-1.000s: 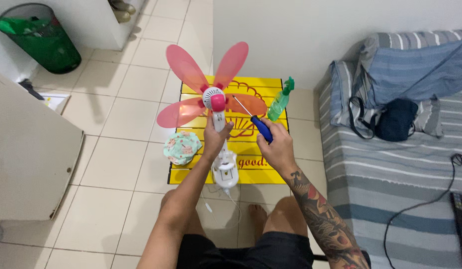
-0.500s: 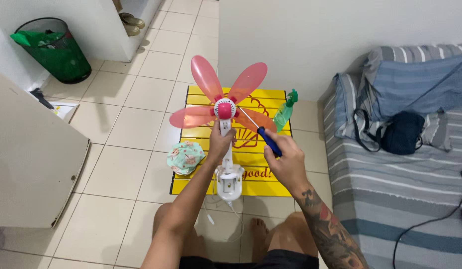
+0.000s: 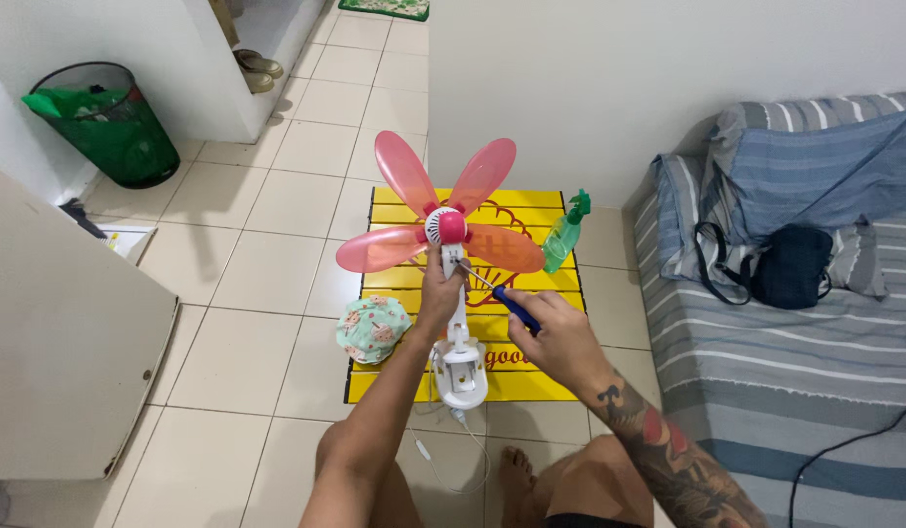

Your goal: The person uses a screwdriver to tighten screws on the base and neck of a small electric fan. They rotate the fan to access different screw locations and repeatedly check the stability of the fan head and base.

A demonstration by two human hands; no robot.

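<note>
A small pink-bladed fan point(image 3: 443, 235) stands upright over a yellow mat point(image 3: 531, 210) on the tiled floor. The left hand point(image 3: 441, 290), arm stretched forward, wraps its fingers around the fan's white neck. The right hand point(image 3: 556, 337), wrist bent inward, grips a blue-handled screwdriver point(image 3: 502, 298), tip against the neck. A green spray bottle point(image 3: 562, 235) stands just beside.

The small plastic fan point(image 3: 443, 230) has translucent pink blades, a deeper pink hub and a white stem and base, and the screwdriver point(image 3: 502, 298) at it has a blue handle and a silvery shaft. Under it lies a yellow mat point(image 3: 541, 376) with black edging and red marks, flanked by a green spray bottle point(image 3: 562, 235) and a mint floral cloth point(image 3: 372, 329). The bedding point(image 3: 766, 352) is striped blue and grey, the floor tiles point(image 3: 267, 274) cream, the mesh bin point(image 3: 106, 122) black lined with green.
</note>
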